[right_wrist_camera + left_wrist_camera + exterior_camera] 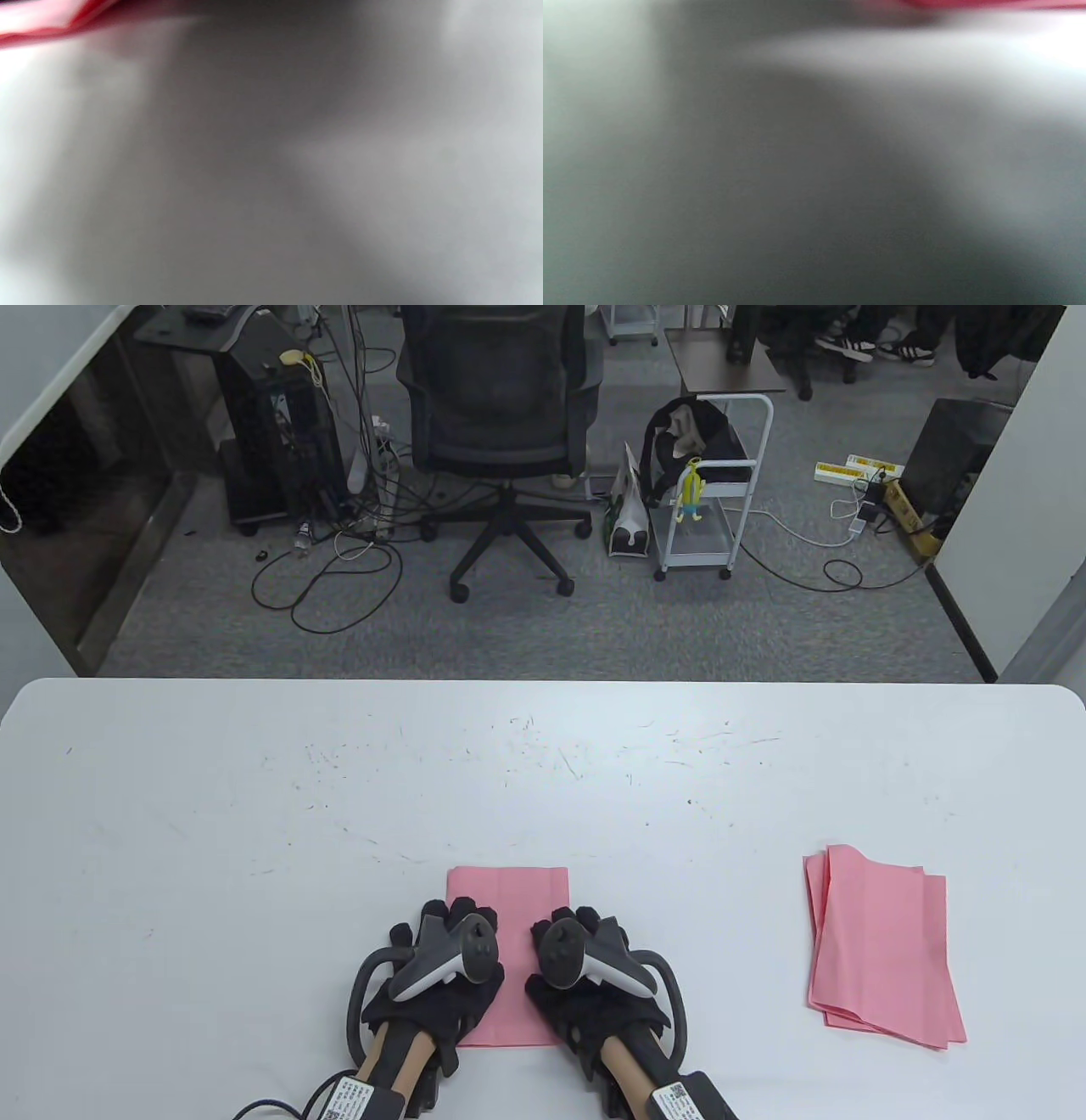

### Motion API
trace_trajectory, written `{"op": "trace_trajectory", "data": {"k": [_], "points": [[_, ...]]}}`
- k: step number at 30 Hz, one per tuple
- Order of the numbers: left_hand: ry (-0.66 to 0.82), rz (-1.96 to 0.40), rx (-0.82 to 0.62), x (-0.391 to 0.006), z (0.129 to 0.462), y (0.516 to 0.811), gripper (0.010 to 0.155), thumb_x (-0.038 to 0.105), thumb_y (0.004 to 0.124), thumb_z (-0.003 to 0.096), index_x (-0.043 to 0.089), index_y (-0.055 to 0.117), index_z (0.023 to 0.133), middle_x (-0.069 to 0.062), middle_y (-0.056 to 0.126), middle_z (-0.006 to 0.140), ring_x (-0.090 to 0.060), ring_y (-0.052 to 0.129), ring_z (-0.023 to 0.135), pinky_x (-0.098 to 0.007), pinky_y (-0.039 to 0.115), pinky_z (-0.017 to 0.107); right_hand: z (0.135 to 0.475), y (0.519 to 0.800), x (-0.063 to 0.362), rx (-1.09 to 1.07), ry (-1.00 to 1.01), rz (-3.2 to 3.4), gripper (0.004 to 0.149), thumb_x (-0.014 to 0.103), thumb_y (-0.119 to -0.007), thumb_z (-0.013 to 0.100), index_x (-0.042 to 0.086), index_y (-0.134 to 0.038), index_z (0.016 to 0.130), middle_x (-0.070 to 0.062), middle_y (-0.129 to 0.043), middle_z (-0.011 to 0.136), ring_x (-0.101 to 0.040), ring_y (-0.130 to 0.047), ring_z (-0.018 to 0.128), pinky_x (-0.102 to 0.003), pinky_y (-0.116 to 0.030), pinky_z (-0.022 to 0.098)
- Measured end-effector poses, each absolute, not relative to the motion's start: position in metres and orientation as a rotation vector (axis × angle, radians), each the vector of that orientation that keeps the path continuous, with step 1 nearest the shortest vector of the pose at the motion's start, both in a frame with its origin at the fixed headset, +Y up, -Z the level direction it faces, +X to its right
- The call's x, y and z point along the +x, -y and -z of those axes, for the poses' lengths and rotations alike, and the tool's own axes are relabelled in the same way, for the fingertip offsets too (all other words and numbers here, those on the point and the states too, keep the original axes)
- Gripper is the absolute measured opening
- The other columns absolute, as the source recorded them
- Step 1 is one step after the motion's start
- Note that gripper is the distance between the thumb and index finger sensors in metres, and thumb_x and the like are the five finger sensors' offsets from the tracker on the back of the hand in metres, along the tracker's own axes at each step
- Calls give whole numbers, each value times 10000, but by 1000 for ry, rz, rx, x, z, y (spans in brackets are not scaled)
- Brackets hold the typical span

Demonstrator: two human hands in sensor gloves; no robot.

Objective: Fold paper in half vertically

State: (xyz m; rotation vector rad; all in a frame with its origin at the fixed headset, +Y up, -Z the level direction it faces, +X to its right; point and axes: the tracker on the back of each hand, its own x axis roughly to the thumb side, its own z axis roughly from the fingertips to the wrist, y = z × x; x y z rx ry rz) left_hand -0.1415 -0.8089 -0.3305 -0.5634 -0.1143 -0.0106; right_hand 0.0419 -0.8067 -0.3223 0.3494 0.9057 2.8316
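Observation:
A pink paper (509, 891) lies flat on the white table (254, 831) near the front edge, a narrow tall rectangle. My left hand (445, 925) rests on its left side and my right hand (581, 929) on its right side, both palm down. The paper's lower corners are hidden under the hands. Both wrist views are blurred and show only grey table, with a strip of pink paper at the top edge of the left wrist view (988, 3) and at the top left corner of the right wrist view (38, 21).
A stack of several pink papers (882, 946) lies on the table to the right. Beyond the table's far edge stand an office chair (501, 415) and a white cart (713, 492).

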Motion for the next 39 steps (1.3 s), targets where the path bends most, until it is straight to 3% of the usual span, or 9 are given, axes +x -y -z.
{"op": "trace_trajectory", "data": {"k": [8,17,21,22,39], "points": [[114,10,-564,-141,330,809,738,651,370,523,409,45,1139,102,-18,1242,-299,25,1162,-635,171,838,323,805,42,347,-905,-2828,685,540,-547,515,330,-191,1062,10,-88,1144,-294,-79,1058,-571,-160,759],[113,8,-566,-141,331,808,738,650,377,524,408,52,1141,102,-12,1243,-299,35,1162,-634,175,839,311,761,44,349,-578,-2784,611,514,-606,509,234,-540,1049,-76,-545,1121,-362,-550,1027,-559,-509,739],[113,8,-566,-141,331,808,737,650,377,524,410,52,1140,104,-12,1243,-300,36,1162,-634,175,839,305,766,37,375,-624,-2899,577,513,-619,507,222,-648,1005,-72,-684,1063,-340,-699,967,-533,-617,701],[113,8,-566,-141,331,808,737,649,378,524,408,54,1141,102,-10,1243,-299,37,1162,-634,175,839,306,772,36,383,-696,-2906,574,513,-620,507,224,-650,1002,-63,-668,1065,-325,-676,972,-525,-615,703],[118,19,-561,-141,331,807,737,648,374,522,406,54,1141,98,-8,1244,-305,40,1164,-637,183,840,317,772,32,288,-719,-2917,576,523,-612,512,256,-601,1022,-34,-609,1089,-297,-622,998,-506,-584,728]]}}
